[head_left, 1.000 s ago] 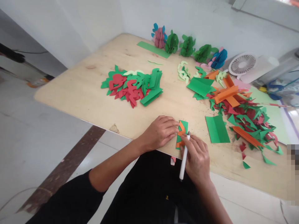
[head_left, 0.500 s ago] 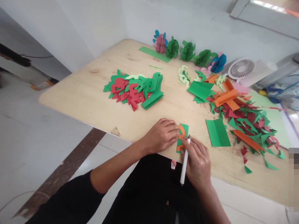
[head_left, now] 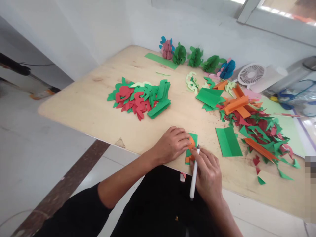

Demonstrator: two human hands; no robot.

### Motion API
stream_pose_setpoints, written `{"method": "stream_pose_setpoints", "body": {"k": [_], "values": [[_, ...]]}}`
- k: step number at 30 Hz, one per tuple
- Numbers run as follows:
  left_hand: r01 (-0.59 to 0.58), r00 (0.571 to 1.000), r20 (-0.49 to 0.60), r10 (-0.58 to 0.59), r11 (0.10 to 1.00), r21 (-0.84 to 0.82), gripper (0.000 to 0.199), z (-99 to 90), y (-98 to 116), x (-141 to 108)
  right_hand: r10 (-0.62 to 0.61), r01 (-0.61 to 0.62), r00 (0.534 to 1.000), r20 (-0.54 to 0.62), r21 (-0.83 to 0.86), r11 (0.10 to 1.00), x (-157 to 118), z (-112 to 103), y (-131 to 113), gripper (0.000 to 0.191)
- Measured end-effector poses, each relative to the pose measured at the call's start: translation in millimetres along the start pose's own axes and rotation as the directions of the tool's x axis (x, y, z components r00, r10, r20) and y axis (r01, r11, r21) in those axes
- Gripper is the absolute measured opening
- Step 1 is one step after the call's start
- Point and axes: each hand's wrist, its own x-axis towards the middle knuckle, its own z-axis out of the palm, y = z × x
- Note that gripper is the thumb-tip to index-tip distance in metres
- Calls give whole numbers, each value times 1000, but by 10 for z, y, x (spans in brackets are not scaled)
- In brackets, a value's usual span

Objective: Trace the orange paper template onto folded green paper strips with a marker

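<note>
Near the table's front edge, a narrow green paper strip (head_left: 195, 137) lies beneath a curvy orange paper cutout (head_left: 191, 143). My left hand (head_left: 171, 144) comes in from the left, its bent fingers pressing the cutout against the strip. On the other side, my right hand (head_left: 208, 171) has a white pen (head_left: 194, 179) lodged between its fingers, the dark tip pointing up and away from me. The fingertips of that hand also touch the lower part of the orange cutout. My fingers cover part of both papers.
A pile of red and green cutouts (head_left: 138, 98) lies left of centre. A folded green sheet (head_left: 229, 142) and a heap of scraps (head_left: 261, 128) are on the right. Along the wall stand several paper figures (head_left: 196, 57) and a small white fan (head_left: 251, 74).
The view has shifted slightly. My fingers have moved a little on the orange cutout, which now shows less. The pen stays in my right hand.
</note>
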Motion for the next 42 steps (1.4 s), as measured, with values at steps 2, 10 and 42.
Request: {"method": "stream_pose_setpoints", "body": {"k": [2, 10, 42], "values": [[5, 1000, 6, -5, 1000, 0, 20, -4, 2, 0, 0, 0, 1000, 3, 0, 1000, 2, -3, -2, 38], [22, 999, 35, -21, 999, -27, 23, -34, 12, 0, 1, -1, 1000, 5, 0, 1000, -2, 5, 3, 42], [11, 1000, 6, -11, 1000, 5, 24, -22, 17, -18, 28, -29, 999, 19, 21, 999, 1, -13, -20, 42]]}}
